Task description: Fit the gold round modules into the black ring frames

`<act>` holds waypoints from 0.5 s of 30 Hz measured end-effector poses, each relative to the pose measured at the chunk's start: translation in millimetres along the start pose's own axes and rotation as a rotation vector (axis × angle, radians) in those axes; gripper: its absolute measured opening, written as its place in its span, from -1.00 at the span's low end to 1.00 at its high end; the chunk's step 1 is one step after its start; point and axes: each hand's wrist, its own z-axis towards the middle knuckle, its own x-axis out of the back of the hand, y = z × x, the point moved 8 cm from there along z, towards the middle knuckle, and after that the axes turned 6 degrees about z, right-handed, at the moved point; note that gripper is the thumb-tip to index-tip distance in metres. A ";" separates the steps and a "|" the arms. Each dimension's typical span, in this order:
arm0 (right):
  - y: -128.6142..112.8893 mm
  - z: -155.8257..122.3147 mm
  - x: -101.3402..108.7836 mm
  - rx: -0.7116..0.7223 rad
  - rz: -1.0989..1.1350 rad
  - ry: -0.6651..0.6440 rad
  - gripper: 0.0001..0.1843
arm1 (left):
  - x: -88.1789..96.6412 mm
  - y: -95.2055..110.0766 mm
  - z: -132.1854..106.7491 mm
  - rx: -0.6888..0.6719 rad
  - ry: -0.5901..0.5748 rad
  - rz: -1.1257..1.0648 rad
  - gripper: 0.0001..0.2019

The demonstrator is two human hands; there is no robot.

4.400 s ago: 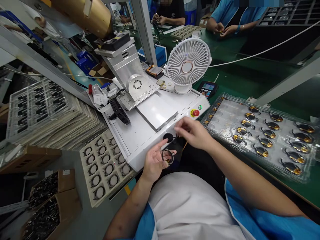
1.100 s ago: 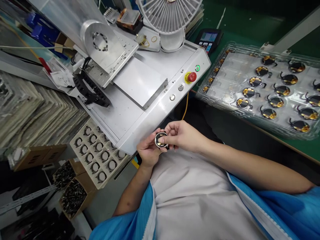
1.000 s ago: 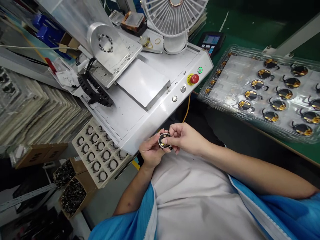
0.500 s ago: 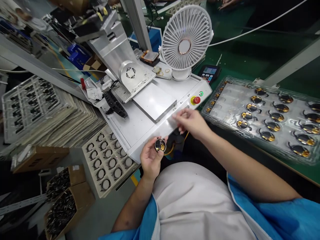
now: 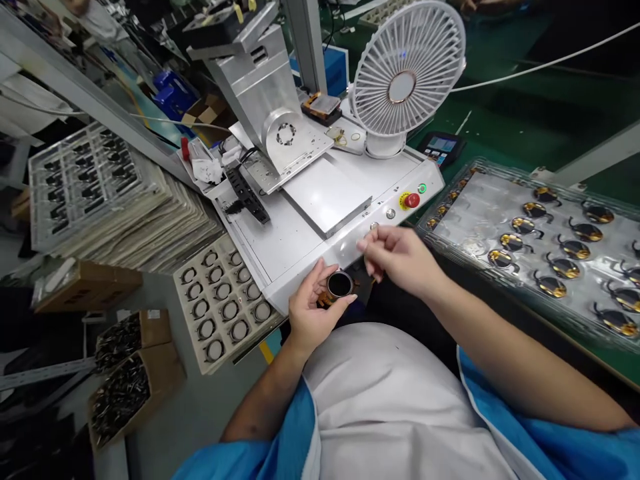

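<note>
A round metal ring with a dark centre (image 5: 339,285) is pinched by the left hand (image 5: 313,313), open face tilted up, no real long axis. Nothing's visibly held by the right hand (image 5: 400,263), just to its right, above the glossy white machine front (image 5: 340,253); a clear blister tray (image 5: 480,213) sits further right.

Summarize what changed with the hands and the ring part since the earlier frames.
The right hand has let go of the round ring part and moved away to the right, above the front panel of the white bench machine. The left hand still holds the part, which now shows its dark face instead of gold. The clear tray of gold-and-black parts and the white desk fan are unchanged; only the head view shifted.
</note>
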 end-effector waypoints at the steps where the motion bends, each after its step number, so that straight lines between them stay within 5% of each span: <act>1: 6.2 -11.1 -10.4 -0.043 -0.020 -0.065 -0.53 | -0.7 0.2 -0.1 0.003 -0.004 0.014 -0.12; 5: 17.1 -33.9 -29.5 -0.051 -0.156 -0.139 -0.62 | -2.5 2.8 0.4 -0.007 -0.018 0.043 -0.15; 15: 14.8 -32.6 -25.3 0.014 -0.356 -0.053 -0.69 | -1.1 6.5 -1.1 -0.019 0.004 0.070 -0.20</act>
